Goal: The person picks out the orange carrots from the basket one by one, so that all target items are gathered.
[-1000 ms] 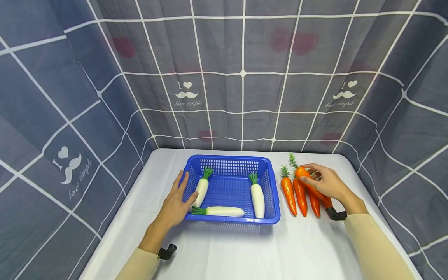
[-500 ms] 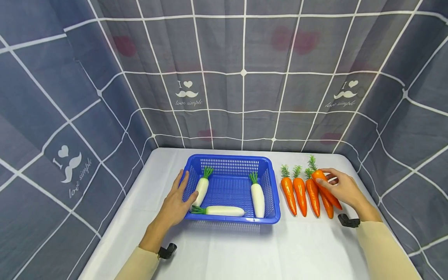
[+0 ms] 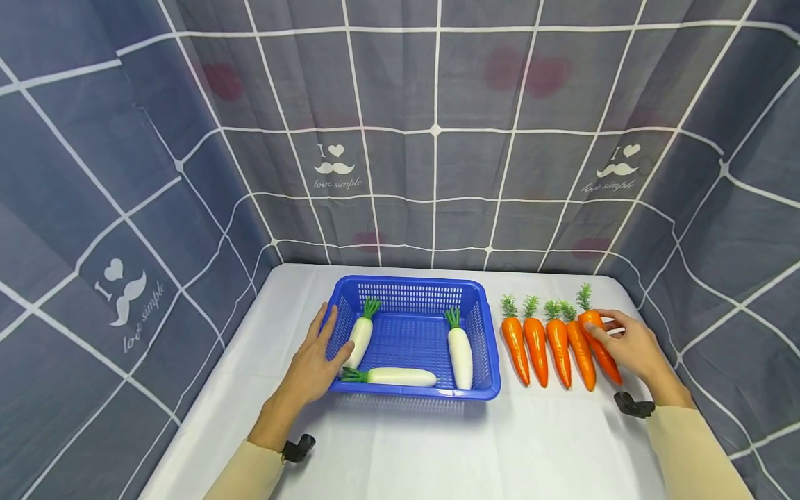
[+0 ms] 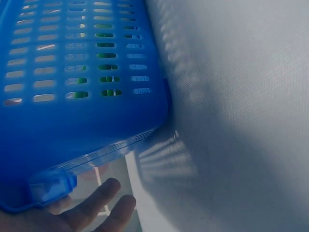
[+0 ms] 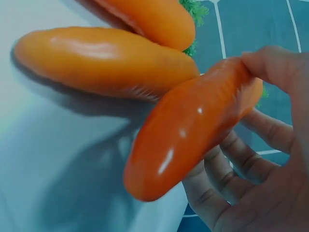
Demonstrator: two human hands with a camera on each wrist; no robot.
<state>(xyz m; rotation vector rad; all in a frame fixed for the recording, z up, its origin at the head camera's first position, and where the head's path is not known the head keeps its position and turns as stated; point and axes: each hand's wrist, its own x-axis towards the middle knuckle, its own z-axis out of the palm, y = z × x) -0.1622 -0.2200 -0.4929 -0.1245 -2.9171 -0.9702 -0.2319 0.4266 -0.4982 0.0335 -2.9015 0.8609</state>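
My right hand (image 3: 636,351) pinches an orange carrot (image 3: 603,351) with a leafy green top, at the right end of a row. In the right wrist view, thumb and fingers hold the thick top end of the carrot (image 5: 178,140), and its tip hangs over the white surface. Several other carrots (image 3: 559,351) lie side by side to its left, tops toward the back. My left hand (image 3: 307,371) rests with spread fingers at the left rim of a blue plastic basket (image 3: 409,392). Three white radishes lie in the basket: one left (image 3: 359,344), one front (image 3: 400,377), one right (image 3: 460,357).
A white cloth (image 3: 425,451) covers the table. Grey gridded curtains (image 3: 475,167) enclose the back and both sides. The basket's slotted side wall (image 4: 72,53) fills the upper left of the left wrist view.
My right hand has carried the carrot rightward and lowered it beside the row, uncovering the other carrots. My left hand and the basket have stayed in place.
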